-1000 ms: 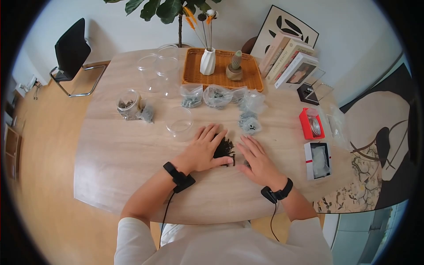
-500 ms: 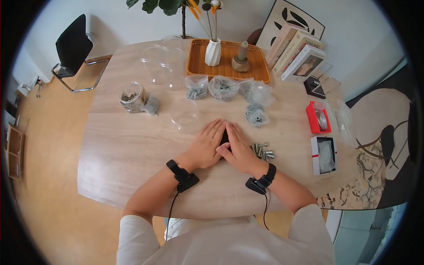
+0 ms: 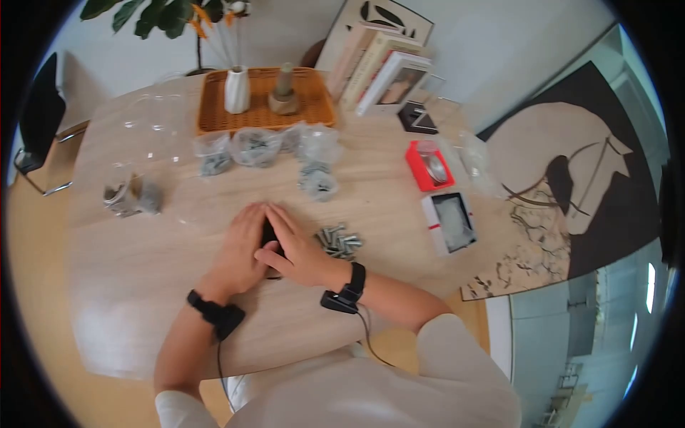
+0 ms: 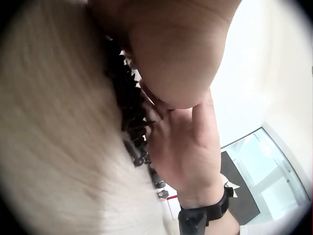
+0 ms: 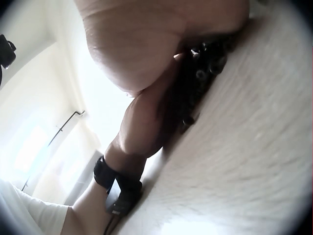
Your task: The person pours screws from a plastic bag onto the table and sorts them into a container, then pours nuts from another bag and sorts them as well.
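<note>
While two hands (image 3: 240, 246) (image 3: 303, 253) flank one black screw pile (image 3: 269, 232) | fingers straight, gripping nothing | one bolt pile (image 3: 340, 242)

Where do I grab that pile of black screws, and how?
Probably cup the black screws low down, from left and right together: they lie in a loose heap on the table, so a pinch on top might lift only a few.
</note>
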Tool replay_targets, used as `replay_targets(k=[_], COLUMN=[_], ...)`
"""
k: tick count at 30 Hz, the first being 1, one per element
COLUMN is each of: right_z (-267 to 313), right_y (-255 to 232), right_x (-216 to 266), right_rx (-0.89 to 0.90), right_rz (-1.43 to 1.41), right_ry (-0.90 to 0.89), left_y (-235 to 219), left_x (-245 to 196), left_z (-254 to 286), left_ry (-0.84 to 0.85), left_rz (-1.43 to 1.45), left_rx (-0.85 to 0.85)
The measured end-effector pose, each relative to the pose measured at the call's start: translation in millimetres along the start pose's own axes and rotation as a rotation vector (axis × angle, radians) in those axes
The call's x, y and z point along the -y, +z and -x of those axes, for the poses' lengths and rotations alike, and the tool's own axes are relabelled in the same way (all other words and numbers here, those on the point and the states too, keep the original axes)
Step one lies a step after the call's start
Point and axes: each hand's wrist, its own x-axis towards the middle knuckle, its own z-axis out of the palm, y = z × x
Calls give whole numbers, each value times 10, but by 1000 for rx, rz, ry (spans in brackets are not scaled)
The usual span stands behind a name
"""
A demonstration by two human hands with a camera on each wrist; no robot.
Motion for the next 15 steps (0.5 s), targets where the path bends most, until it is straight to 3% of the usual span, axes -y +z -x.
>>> replay_targets(k=[1, 3, 5, 7, 9, 13, 15], right_z=[24, 57, 148, 340, 509, 1038, 1274], right_y=[-42, -386, -895, -1323, -1784, -2504, -2787], right_x=[-19, 187, 405, 144, 13, -485, -741], right_rx=[-7, -36, -65, -111, -185, -211, -234], right_rz=[-116, -62, -181, 67, 169, 457, 562], right_ry=[13, 3, 190, 185, 447, 473, 572], left_y=[-34, -133, -254, -291, -292, -214, -225], left_x=[-53, -150, -298, -354, -365, -280, -262], left_z=[12, 63, 106, 145, 202, 211, 209], left_ry=[15, -80, -115, -152, -139, -157, -203], left_rz=[26, 111, 165, 212, 269, 300, 374], left_rx=[-2, -32, -25, -12, -29, -57, -70])
